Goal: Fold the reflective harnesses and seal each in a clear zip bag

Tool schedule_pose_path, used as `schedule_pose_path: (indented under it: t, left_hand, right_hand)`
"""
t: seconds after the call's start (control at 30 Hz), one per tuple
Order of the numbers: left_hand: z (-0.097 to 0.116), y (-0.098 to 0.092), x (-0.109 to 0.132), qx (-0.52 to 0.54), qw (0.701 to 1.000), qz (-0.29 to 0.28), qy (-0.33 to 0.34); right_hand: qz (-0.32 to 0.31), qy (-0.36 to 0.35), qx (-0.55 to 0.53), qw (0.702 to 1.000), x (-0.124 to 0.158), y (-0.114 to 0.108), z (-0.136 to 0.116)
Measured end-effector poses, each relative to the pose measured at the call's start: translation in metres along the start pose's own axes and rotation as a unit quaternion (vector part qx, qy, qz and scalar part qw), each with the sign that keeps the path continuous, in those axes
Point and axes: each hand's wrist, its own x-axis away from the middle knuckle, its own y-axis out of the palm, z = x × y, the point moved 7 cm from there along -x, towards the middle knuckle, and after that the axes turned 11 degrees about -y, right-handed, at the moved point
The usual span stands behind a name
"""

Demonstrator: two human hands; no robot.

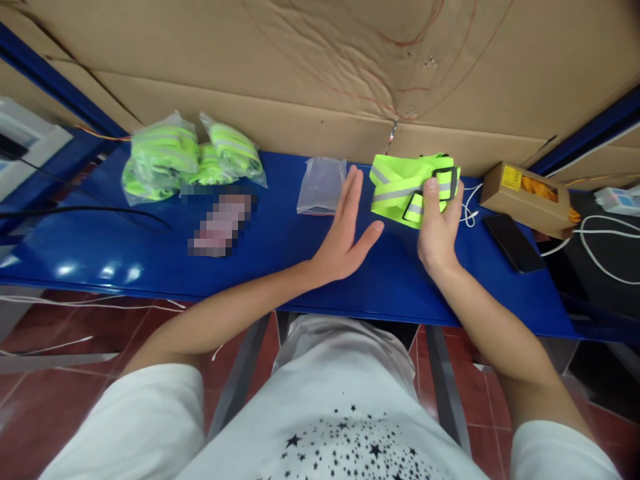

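Note:
In my right hand (440, 223) is a folded neon-yellow reflective strap (395, 187) with silver-grey stripes and black buckles. The thumb presses on its front by the buckles, and the other fingers are mostly hidden behind it. My left hand (345, 230) is held just left of the strap, fingers straight and thumb apart, with nothing in it. A clear plastic bag (320, 187) lies flat on the blue table behind and left of my left hand, its edge partly covered by the fingers.
Several bagged neon-yellow straps (167, 153) are heaped at the back left, near a pixelated item (223, 223). To the right lie a black phone (513, 243), a cardboard box (525, 197) with orange contents and white cables (470, 207). A cardboard wall (320, 87) borders the blue table (280, 260).

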Motion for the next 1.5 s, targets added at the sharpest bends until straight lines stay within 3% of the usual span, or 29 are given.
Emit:
schedule_pose_path:
  t: [0.13,0.3,0.4,0.57,0.7,0.87,1.0,1.23,1.37,1.5]
  left_hand:
    - [-0.007,0.019,0.000,0.082,0.995,-0.007,-0.051]
    - [-0.012,0.015,-0.003,0.193,0.974,0.010,-0.117]
    - [-0.012,0.013,-0.003,0.224,0.965,0.028,-0.131]
    - [-0.030,0.020,-0.003,0.313,0.925,0.034,-0.214]
    - [-0.040,0.017,-0.001,0.308,0.913,0.064,-0.258]
    - [-0.035,0.024,-0.002,0.347,0.904,0.004,-0.249]
    - [-0.039,0.035,-0.003,0.418,0.866,-0.056,-0.270]
    - [-0.045,0.040,-0.005,0.447,0.846,-0.074,-0.282]
    - [-0.044,0.037,-0.007,0.457,0.838,-0.077,-0.288]
    - [-0.044,0.023,-0.011,0.419,0.866,-0.027,-0.274]
  right_hand:
    - [-0.043,0.020,-0.056,0.997,0.030,0.024,-0.019]
    - [-0.097,0.043,-0.093,0.990,0.051,0.042,-0.033]
    - [-0.128,0.071,-0.095,0.985,0.052,0.047,-0.022]
    - [-0.153,0.146,-0.169,0.963,0.054,0.058,0.011]
    - [-0.159,0.189,-0.193,0.950,0.057,0.063,0.025]
    - [-0.173,0.199,-0.180,0.948,0.049,0.059,0.018]
    - [-0.192,0.194,-0.201,0.941,0.043,0.061,0.010]
    - [-0.115,0.134,-0.146,0.973,0.040,0.047,0.019]
    - [-0.140,0.116,-0.130,0.975,0.040,0.045,0.020]
    - [-0.210,0.137,-0.172,0.953,0.047,0.056,0.020]
